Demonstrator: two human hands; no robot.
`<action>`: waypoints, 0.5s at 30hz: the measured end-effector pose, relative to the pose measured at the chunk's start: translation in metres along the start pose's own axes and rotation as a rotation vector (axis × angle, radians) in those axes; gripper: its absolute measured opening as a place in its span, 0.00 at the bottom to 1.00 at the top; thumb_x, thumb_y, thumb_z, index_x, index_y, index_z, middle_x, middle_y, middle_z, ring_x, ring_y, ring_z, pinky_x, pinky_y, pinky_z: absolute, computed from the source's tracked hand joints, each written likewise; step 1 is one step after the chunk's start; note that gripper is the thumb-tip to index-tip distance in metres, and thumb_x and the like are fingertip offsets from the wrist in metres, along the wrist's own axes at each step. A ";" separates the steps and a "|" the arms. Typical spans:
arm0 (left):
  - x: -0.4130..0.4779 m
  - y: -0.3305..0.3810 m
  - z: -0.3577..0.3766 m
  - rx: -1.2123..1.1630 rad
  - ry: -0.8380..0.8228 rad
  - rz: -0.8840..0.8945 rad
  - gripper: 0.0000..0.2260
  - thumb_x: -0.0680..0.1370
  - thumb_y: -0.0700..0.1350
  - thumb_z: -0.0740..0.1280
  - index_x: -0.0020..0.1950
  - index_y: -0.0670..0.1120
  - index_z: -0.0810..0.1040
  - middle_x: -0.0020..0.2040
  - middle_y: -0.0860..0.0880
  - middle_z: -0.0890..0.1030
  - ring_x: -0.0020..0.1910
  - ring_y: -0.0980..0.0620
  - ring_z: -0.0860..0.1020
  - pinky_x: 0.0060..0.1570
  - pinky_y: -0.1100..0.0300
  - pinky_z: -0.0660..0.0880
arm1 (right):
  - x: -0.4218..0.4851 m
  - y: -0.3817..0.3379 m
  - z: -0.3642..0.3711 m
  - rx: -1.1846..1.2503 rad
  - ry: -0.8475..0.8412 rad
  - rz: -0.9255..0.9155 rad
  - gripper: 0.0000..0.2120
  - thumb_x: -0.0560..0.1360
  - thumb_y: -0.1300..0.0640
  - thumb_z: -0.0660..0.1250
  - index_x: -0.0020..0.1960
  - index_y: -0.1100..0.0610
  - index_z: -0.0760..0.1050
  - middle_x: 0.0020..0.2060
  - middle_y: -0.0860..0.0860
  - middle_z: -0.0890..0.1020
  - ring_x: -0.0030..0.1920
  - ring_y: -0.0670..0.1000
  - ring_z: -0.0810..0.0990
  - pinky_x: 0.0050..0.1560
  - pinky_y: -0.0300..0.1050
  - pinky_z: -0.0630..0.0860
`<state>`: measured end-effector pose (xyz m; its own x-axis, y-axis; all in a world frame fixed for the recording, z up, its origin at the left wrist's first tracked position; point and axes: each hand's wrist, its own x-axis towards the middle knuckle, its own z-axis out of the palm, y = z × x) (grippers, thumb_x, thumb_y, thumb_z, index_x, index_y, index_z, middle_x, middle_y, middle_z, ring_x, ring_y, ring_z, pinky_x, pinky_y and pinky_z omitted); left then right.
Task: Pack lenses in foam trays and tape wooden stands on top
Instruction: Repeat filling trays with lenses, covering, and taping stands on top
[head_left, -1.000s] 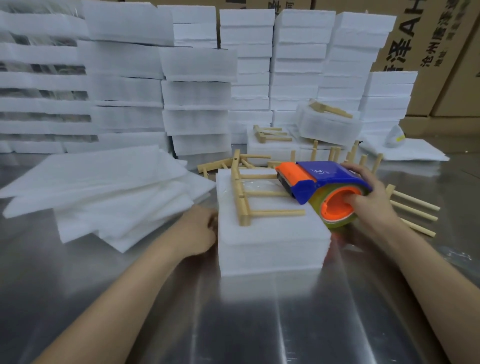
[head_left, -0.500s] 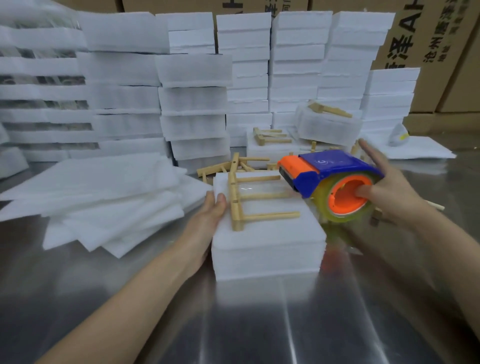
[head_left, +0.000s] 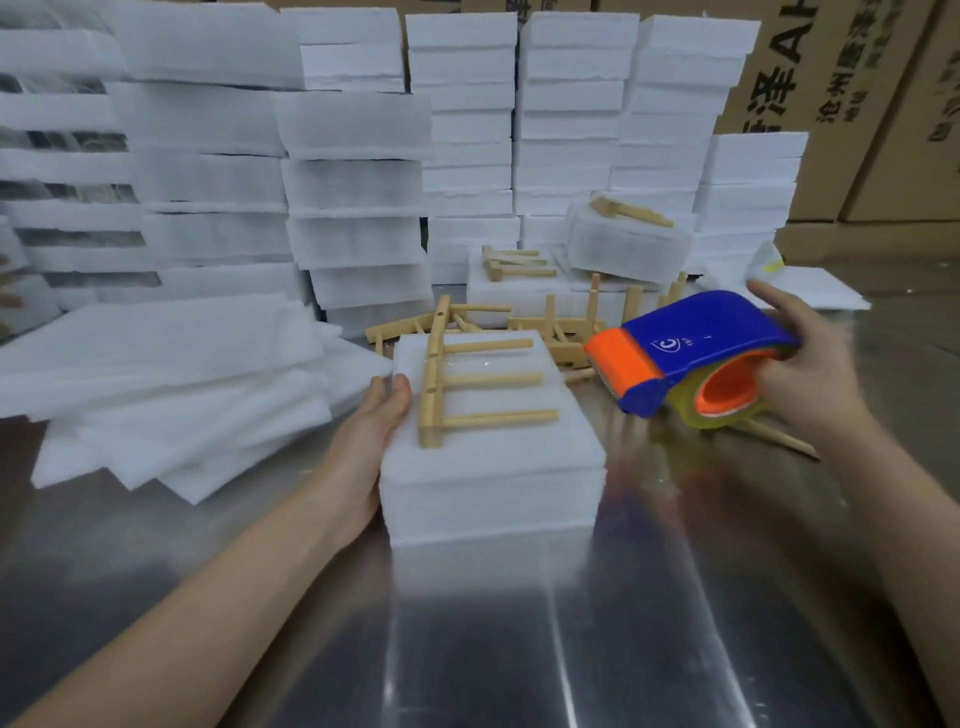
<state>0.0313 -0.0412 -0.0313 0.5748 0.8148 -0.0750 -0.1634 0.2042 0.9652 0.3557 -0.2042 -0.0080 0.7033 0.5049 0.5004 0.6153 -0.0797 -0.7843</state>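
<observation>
**Tape gun hovers at the right while the foam pack is steadied**

The foam pack (head_left: 493, 467), a block of white trays laid one on another, stands in the middle of the shiny steel table (head_left: 571, 649). The wooden stand (head_left: 467, 395) lies flat on top of it, with its bar to the left and its three prongs pointing right. If lenses are inside, the foam hides them.

The left hand (head_left: 369, 431) lies with straight fingers against the left side of the pack and its fingertips at the top edge. It presses and closes around nothing. The right hand (head_left: 810, 374) grips the blue and orange tape dispenser (head_left: 691, 353) around the roll, with one finger stretched over the housing. The dispenser is lifted just to the right of the pack and does not touch it.

I think the pack is very light and soft. It will slide easily on the smooth metal and will dent under a hard squeeze, so flat pressure on the side walls is the better hold. The stand is stiff, but its prongs are thin and it lies loose. A faint shine across the prongs may be clear tape, but I cannot be sure.

Loose stands (head_left: 561, 332) lie just behind the pack, foam sheets (head_left: 156, 374) lie at the left, and high foam stacks (head_left: 467, 130) fill the far side.
</observation>
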 end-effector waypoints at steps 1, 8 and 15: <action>-0.002 0.000 0.002 0.004 -0.025 0.001 0.22 0.81 0.54 0.59 0.74 0.50 0.67 0.68 0.49 0.76 0.61 0.50 0.78 0.58 0.53 0.75 | 0.000 0.001 0.000 -0.003 -0.001 0.001 0.37 0.69 0.75 0.61 0.70 0.44 0.69 0.50 0.47 0.81 0.52 0.51 0.81 0.52 0.46 0.75; -0.002 0.003 -0.002 0.065 -0.008 -0.045 0.31 0.78 0.60 0.59 0.79 0.51 0.56 0.74 0.50 0.68 0.69 0.48 0.72 0.70 0.47 0.66 | 0.001 -0.001 0.008 -0.016 0.056 -0.058 0.35 0.67 0.77 0.58 0.69 0.51 0.70 0.53 0.51 0.79 0.53 0.51 0.77 0.50 0.41 0.71; 0.000 0.005 -0.004 0.135 -0.033 0.034 0.24 0.78 0.57 0.61 0.73 0.66 0.61 0.62 0.68 0.74 0.58 0.62 0.78 0.58 0.60 0.75 | 0.003 0.003 -0.002 -0.040 0.091 -0.009 0.36 0.69 0.75 0.58 0.72 0.49 0.67 0.50 0.49 0.78 0.50 0.49 0.77 0.50 0.41 0.71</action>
<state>0.0272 -0.0380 -0.0278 0.5974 0.8012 -0.0356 -0.0750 0.1000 0.9922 0.3602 -0.2047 -0.0078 0.7258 0.4261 0.5400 0.6341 -0.1102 -0.7653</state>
